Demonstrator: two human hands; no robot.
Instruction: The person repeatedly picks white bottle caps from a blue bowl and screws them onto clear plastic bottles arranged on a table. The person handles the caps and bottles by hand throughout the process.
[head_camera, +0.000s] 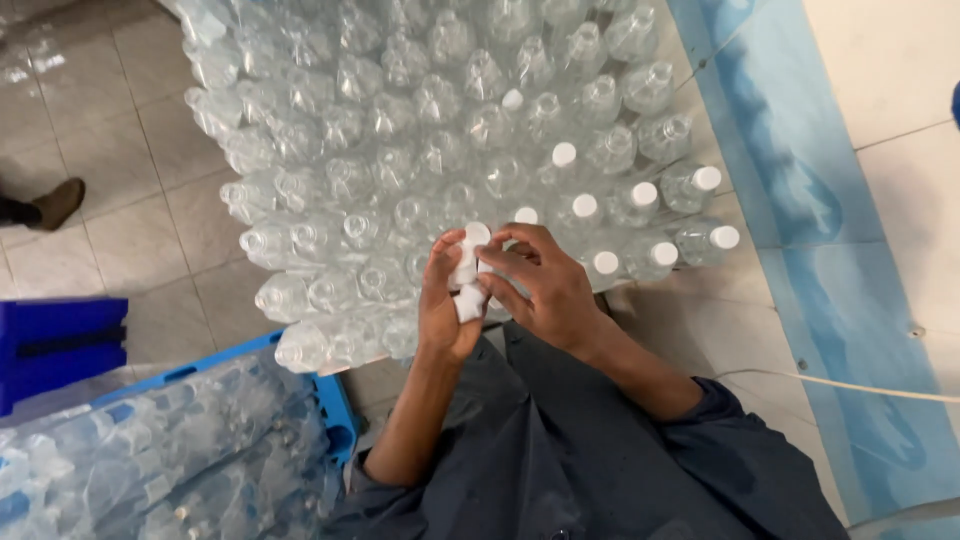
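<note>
A big stack of clear plastic bottles (420, 140) lies on its side with the mouths facing me. Several bottles at the lower right wear white caps (663, 253); the others stand uncapped. My left hand (443, 300) holds several loose white caps (467, 280) in a small stack between fingers and palm. My right hand (540, 285) is right beside it, its fingers pinching the top of that stack of caps, just in front of the lowest row of bottles.
A blue crate (330, 400) at the lower left holds bagged clear bottles. A solid blue box (60, 345) sits at the left edge. Another person's shoe (55, 205) shows on the tiled floor. A blue mat (800, 180) and a white cable (850, 385) lie to the right.
</note>
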